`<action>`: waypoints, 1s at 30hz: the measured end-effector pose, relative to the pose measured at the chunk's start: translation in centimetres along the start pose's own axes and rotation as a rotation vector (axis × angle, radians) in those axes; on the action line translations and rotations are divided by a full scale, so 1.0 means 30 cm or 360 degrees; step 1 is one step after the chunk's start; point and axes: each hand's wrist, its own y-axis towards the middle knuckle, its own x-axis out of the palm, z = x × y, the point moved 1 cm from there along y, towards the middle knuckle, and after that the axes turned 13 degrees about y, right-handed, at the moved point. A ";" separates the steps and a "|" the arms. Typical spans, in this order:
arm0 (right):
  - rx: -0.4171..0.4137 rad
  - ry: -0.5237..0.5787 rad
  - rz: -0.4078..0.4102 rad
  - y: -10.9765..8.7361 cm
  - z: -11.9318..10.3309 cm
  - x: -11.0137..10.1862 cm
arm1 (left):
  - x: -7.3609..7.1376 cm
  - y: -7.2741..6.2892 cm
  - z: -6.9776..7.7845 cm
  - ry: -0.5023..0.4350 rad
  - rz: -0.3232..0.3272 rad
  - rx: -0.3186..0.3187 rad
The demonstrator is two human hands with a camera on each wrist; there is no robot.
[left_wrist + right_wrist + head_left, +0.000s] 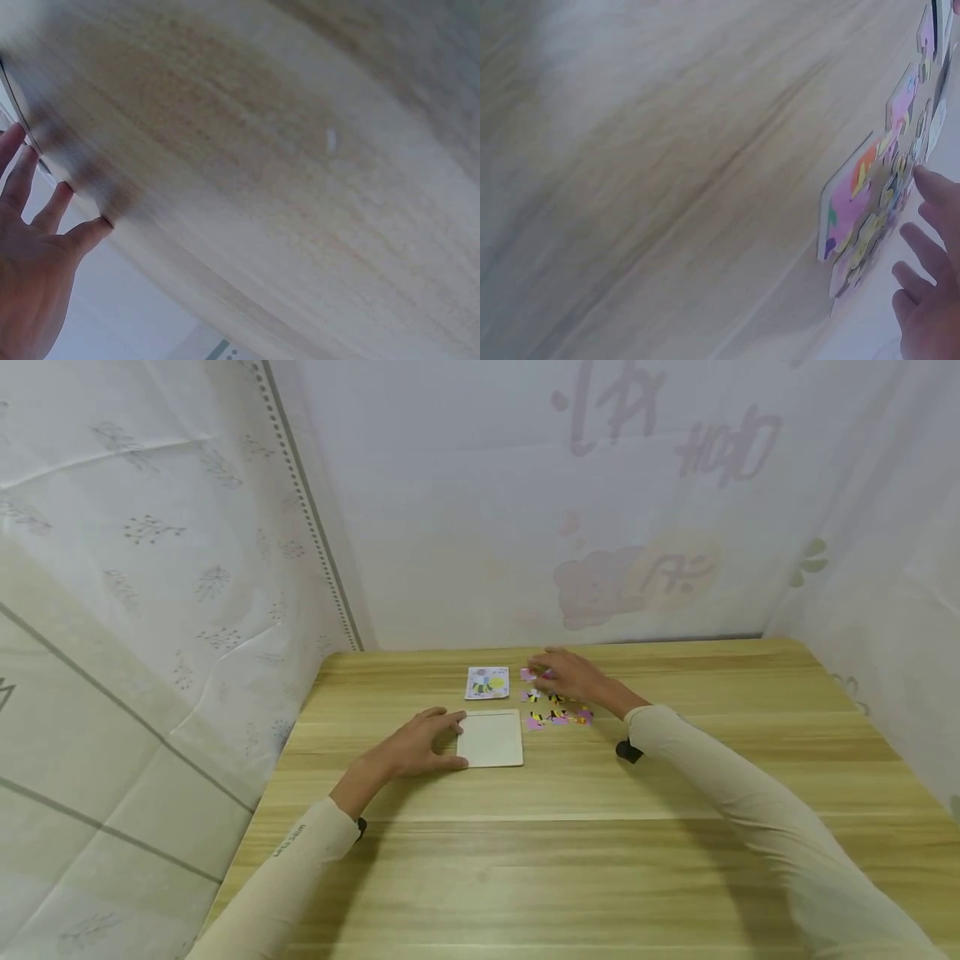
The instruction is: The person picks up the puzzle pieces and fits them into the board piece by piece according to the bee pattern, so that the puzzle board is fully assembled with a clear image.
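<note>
A square white puzzle tray with a thin pale rim lies on the wooden table. My left hand is at its left side, thumb by the lower left corner and fingers by the upper left one. Several pink, yellow and black jigsaw pieces lie loose in rows to the right of the tray. Over the far row is my right hand, fingertips down among the pieces. In the right wrist view its fingers are bent a little and spread apart; I see no piece lifted between them.
A square picture card with a striped bee-like figure lies behind the tray. The wooden table meets a hanging printed cloth at its far edge, and more cloth hangs on the left and right.
</note>
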 end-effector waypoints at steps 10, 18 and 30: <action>0.0053 -0.0013 0.0031 0.031 0.007 0.015 | 0.006 0.001 -0.001 -0.0011 0.0008 0.0021; -0.0012 -0.0047 0.0019 0.036 0.004 0.020 | 0.007 0.001 -0.002 -0.0008 0.0012 0.0016; -0.0169 -0.0040 0.0080 -0.002 -0.083 0.026 | -0.001 0.000 -0.002 0.0006 0.0032 0.0024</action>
